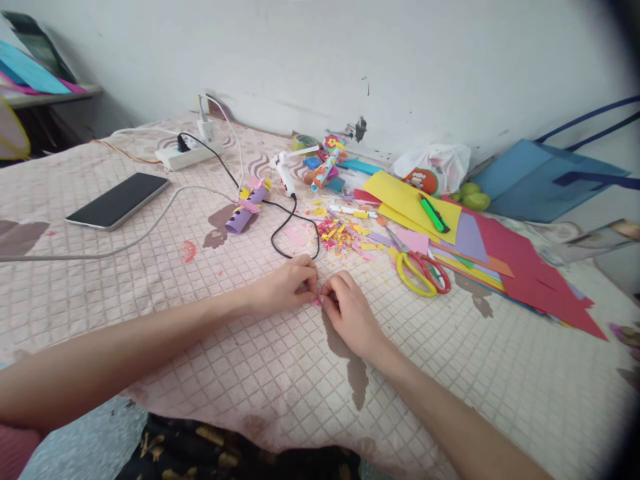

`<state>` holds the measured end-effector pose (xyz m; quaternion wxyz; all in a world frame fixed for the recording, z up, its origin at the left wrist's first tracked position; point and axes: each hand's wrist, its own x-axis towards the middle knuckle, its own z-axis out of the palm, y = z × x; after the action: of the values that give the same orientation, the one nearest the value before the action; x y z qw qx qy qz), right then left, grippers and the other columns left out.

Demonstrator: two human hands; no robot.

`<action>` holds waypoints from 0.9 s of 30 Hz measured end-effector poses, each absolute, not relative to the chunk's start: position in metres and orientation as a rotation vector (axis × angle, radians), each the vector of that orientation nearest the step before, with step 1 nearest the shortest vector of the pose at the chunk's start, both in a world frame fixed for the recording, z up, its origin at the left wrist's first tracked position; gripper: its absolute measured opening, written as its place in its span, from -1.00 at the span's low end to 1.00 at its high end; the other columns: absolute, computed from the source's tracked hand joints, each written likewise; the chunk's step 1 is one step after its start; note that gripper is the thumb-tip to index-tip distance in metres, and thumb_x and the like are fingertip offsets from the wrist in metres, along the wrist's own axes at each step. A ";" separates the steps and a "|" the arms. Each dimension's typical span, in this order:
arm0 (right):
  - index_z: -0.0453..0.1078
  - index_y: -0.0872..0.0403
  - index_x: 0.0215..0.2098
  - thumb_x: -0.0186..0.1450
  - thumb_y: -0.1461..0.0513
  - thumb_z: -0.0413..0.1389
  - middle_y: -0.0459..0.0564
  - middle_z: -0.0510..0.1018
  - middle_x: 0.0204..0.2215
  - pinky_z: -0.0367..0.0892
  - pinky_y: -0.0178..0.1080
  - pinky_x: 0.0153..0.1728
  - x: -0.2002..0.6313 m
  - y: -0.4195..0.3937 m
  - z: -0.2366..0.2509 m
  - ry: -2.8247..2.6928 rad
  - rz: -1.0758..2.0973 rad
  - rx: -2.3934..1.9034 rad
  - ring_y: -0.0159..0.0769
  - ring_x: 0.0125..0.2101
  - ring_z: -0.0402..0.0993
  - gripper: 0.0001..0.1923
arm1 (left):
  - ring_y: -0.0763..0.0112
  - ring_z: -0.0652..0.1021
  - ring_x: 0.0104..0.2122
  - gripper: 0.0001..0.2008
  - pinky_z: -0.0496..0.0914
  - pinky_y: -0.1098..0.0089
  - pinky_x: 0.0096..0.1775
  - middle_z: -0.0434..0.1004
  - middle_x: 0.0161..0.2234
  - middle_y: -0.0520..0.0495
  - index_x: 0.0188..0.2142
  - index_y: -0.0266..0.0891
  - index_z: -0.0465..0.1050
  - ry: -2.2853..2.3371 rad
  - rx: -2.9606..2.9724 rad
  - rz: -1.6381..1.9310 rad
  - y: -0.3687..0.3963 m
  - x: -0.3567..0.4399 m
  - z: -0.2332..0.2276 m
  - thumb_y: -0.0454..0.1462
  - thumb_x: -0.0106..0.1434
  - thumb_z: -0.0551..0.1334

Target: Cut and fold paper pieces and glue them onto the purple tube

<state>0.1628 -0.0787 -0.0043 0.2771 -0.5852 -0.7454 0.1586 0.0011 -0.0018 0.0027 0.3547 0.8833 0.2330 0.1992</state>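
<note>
Both my hands meet over the patterned tablecloth near the table's front. Between the fingertips is a small piece of pink paper, mostly covered by the fingers. My left hand is closed in a pinch at its left side, and my right hand pinches it from the right. Beyond the hands lie a heap of colourful paper scraps and the black cord of a white glue gun. A rolled purple paper tube with pink and yellow pieces rests to the left.
Scissors with yellow and red handles lie to the right, beside stacked coloured paper and a green cutter. At left are a phone, a white cable and a power strip. A blue bag stands by the wall.
</note>
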 end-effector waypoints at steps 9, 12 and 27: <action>0.23 0.04 -0.34 0.19 0.39 -0.01 -0.04 0.32 -0.34 0.26 -0.20 -0.29 0.166 -0.078 0.001 -1.989 0.546 -1.506 -0.25 -0.27 0.29 -0.87 | 0.41 0.38 -0.25 -0.93 0.35 0.33 -0.20 0.30 -0.27 -0.07 -0.49 -0.28 0.34 0.600 2.278 0.519 -0.003 0.001 0.005 -0.36 0.12 0.19; 0.23 0.04 -0.34 0.15 0.40 0.01 -0.04 0.31 -0.35 0.26 -0.21 -0.31 0.166 -0.078 0.002 -1.979 0.559 -1.517 -0.26 -0.28 0.29 -0.84 | 0.41 0.38 -0.25 -0.94 0.35 0.34 -0.20 0.30 -0.27 -0.07 -0.49 -0.28 0.35 0.594 2.278 0.513 -0.003 0.001 0.005 -0.37 0.12 0.19; 0.27 0.05 -0.37 0.19 0.40 0.02 -0.07 0.29 -0.34 0.25 -0.28 -0.39 0.172 -0.077 0.007 -1.921 0.706 -1.487 -0.38 -0.40 0.29 -0.87 | 0.42 0.38 -0.27 -0.95 0.34 0.36 -0.21 0.29 -0.26 -0.07 -0.46 -0.29 0.37 0.589 2.297 0.515 -0.002 0.000 0.003 -0.35 0.13 0.19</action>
<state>0.1717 -0.0771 0.0068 0.3010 -0.5605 -0.7242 0.2660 0.0003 -0.0020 0.0033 0.3498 0.8868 0.2273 0.1989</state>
